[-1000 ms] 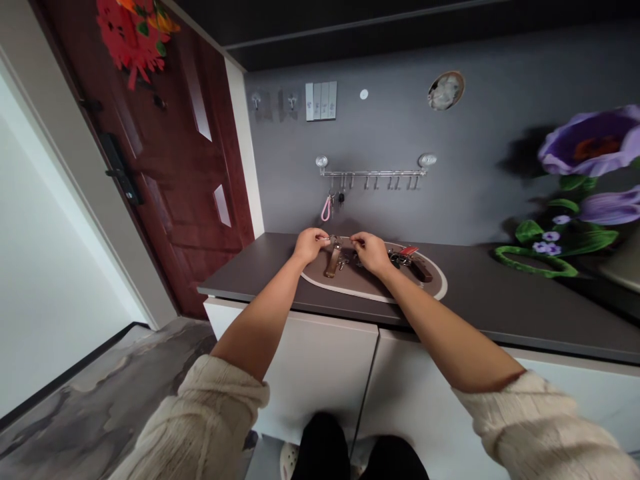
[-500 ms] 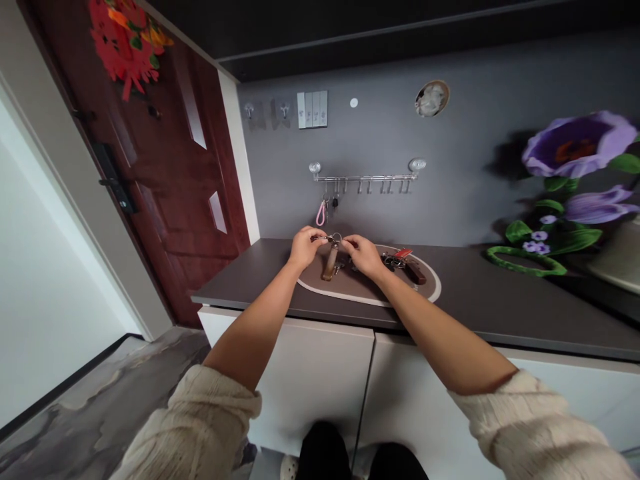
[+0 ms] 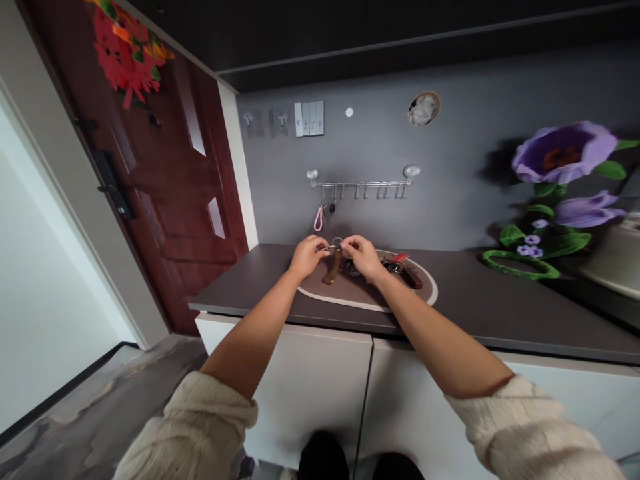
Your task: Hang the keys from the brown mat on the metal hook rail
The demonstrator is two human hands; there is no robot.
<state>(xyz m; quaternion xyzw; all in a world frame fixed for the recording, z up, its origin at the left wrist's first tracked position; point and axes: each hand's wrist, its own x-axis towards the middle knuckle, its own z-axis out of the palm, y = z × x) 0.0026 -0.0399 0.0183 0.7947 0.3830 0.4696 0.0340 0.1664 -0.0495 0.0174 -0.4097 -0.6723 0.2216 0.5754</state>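
Observation:
Both hands meet above an oval brown mat (image 3: 345, 295) with a pale rim. Between them is a metal key ring (image 3: 338, 241), from which a brown strap fob (image 3: 332, 268) hangs down. My left hand (image 3: 309, 257) pinches metal pieces on the ring's left side, probably keys, mostly covered by the fingers. The fingers of my right hand (image 3: 361, 255) are closed on the ring's right side. Just right of that hand, a bunch of keys (image 3: 395, 264) with a red piece and a dark brown fob (image 3: 413, 278) lies on the mat.
A clear hook rail (image 3: 365, 184) on the grey wall carries a pink loop strap (image 3: 319, 218) and a small black key fob (image 3: 333, 208) at its left end. Purple artificial flowers (image 3: 565, 153) stand on the right. A dark red door (image 3: 185, 200) is at left, and a shelf (image 3: 400, 40) overhangs.
The view has shifted slightly, so the scene sits a little lower. Both hands keep their grip on the key ring, and the hanging brown fob has turned a little.

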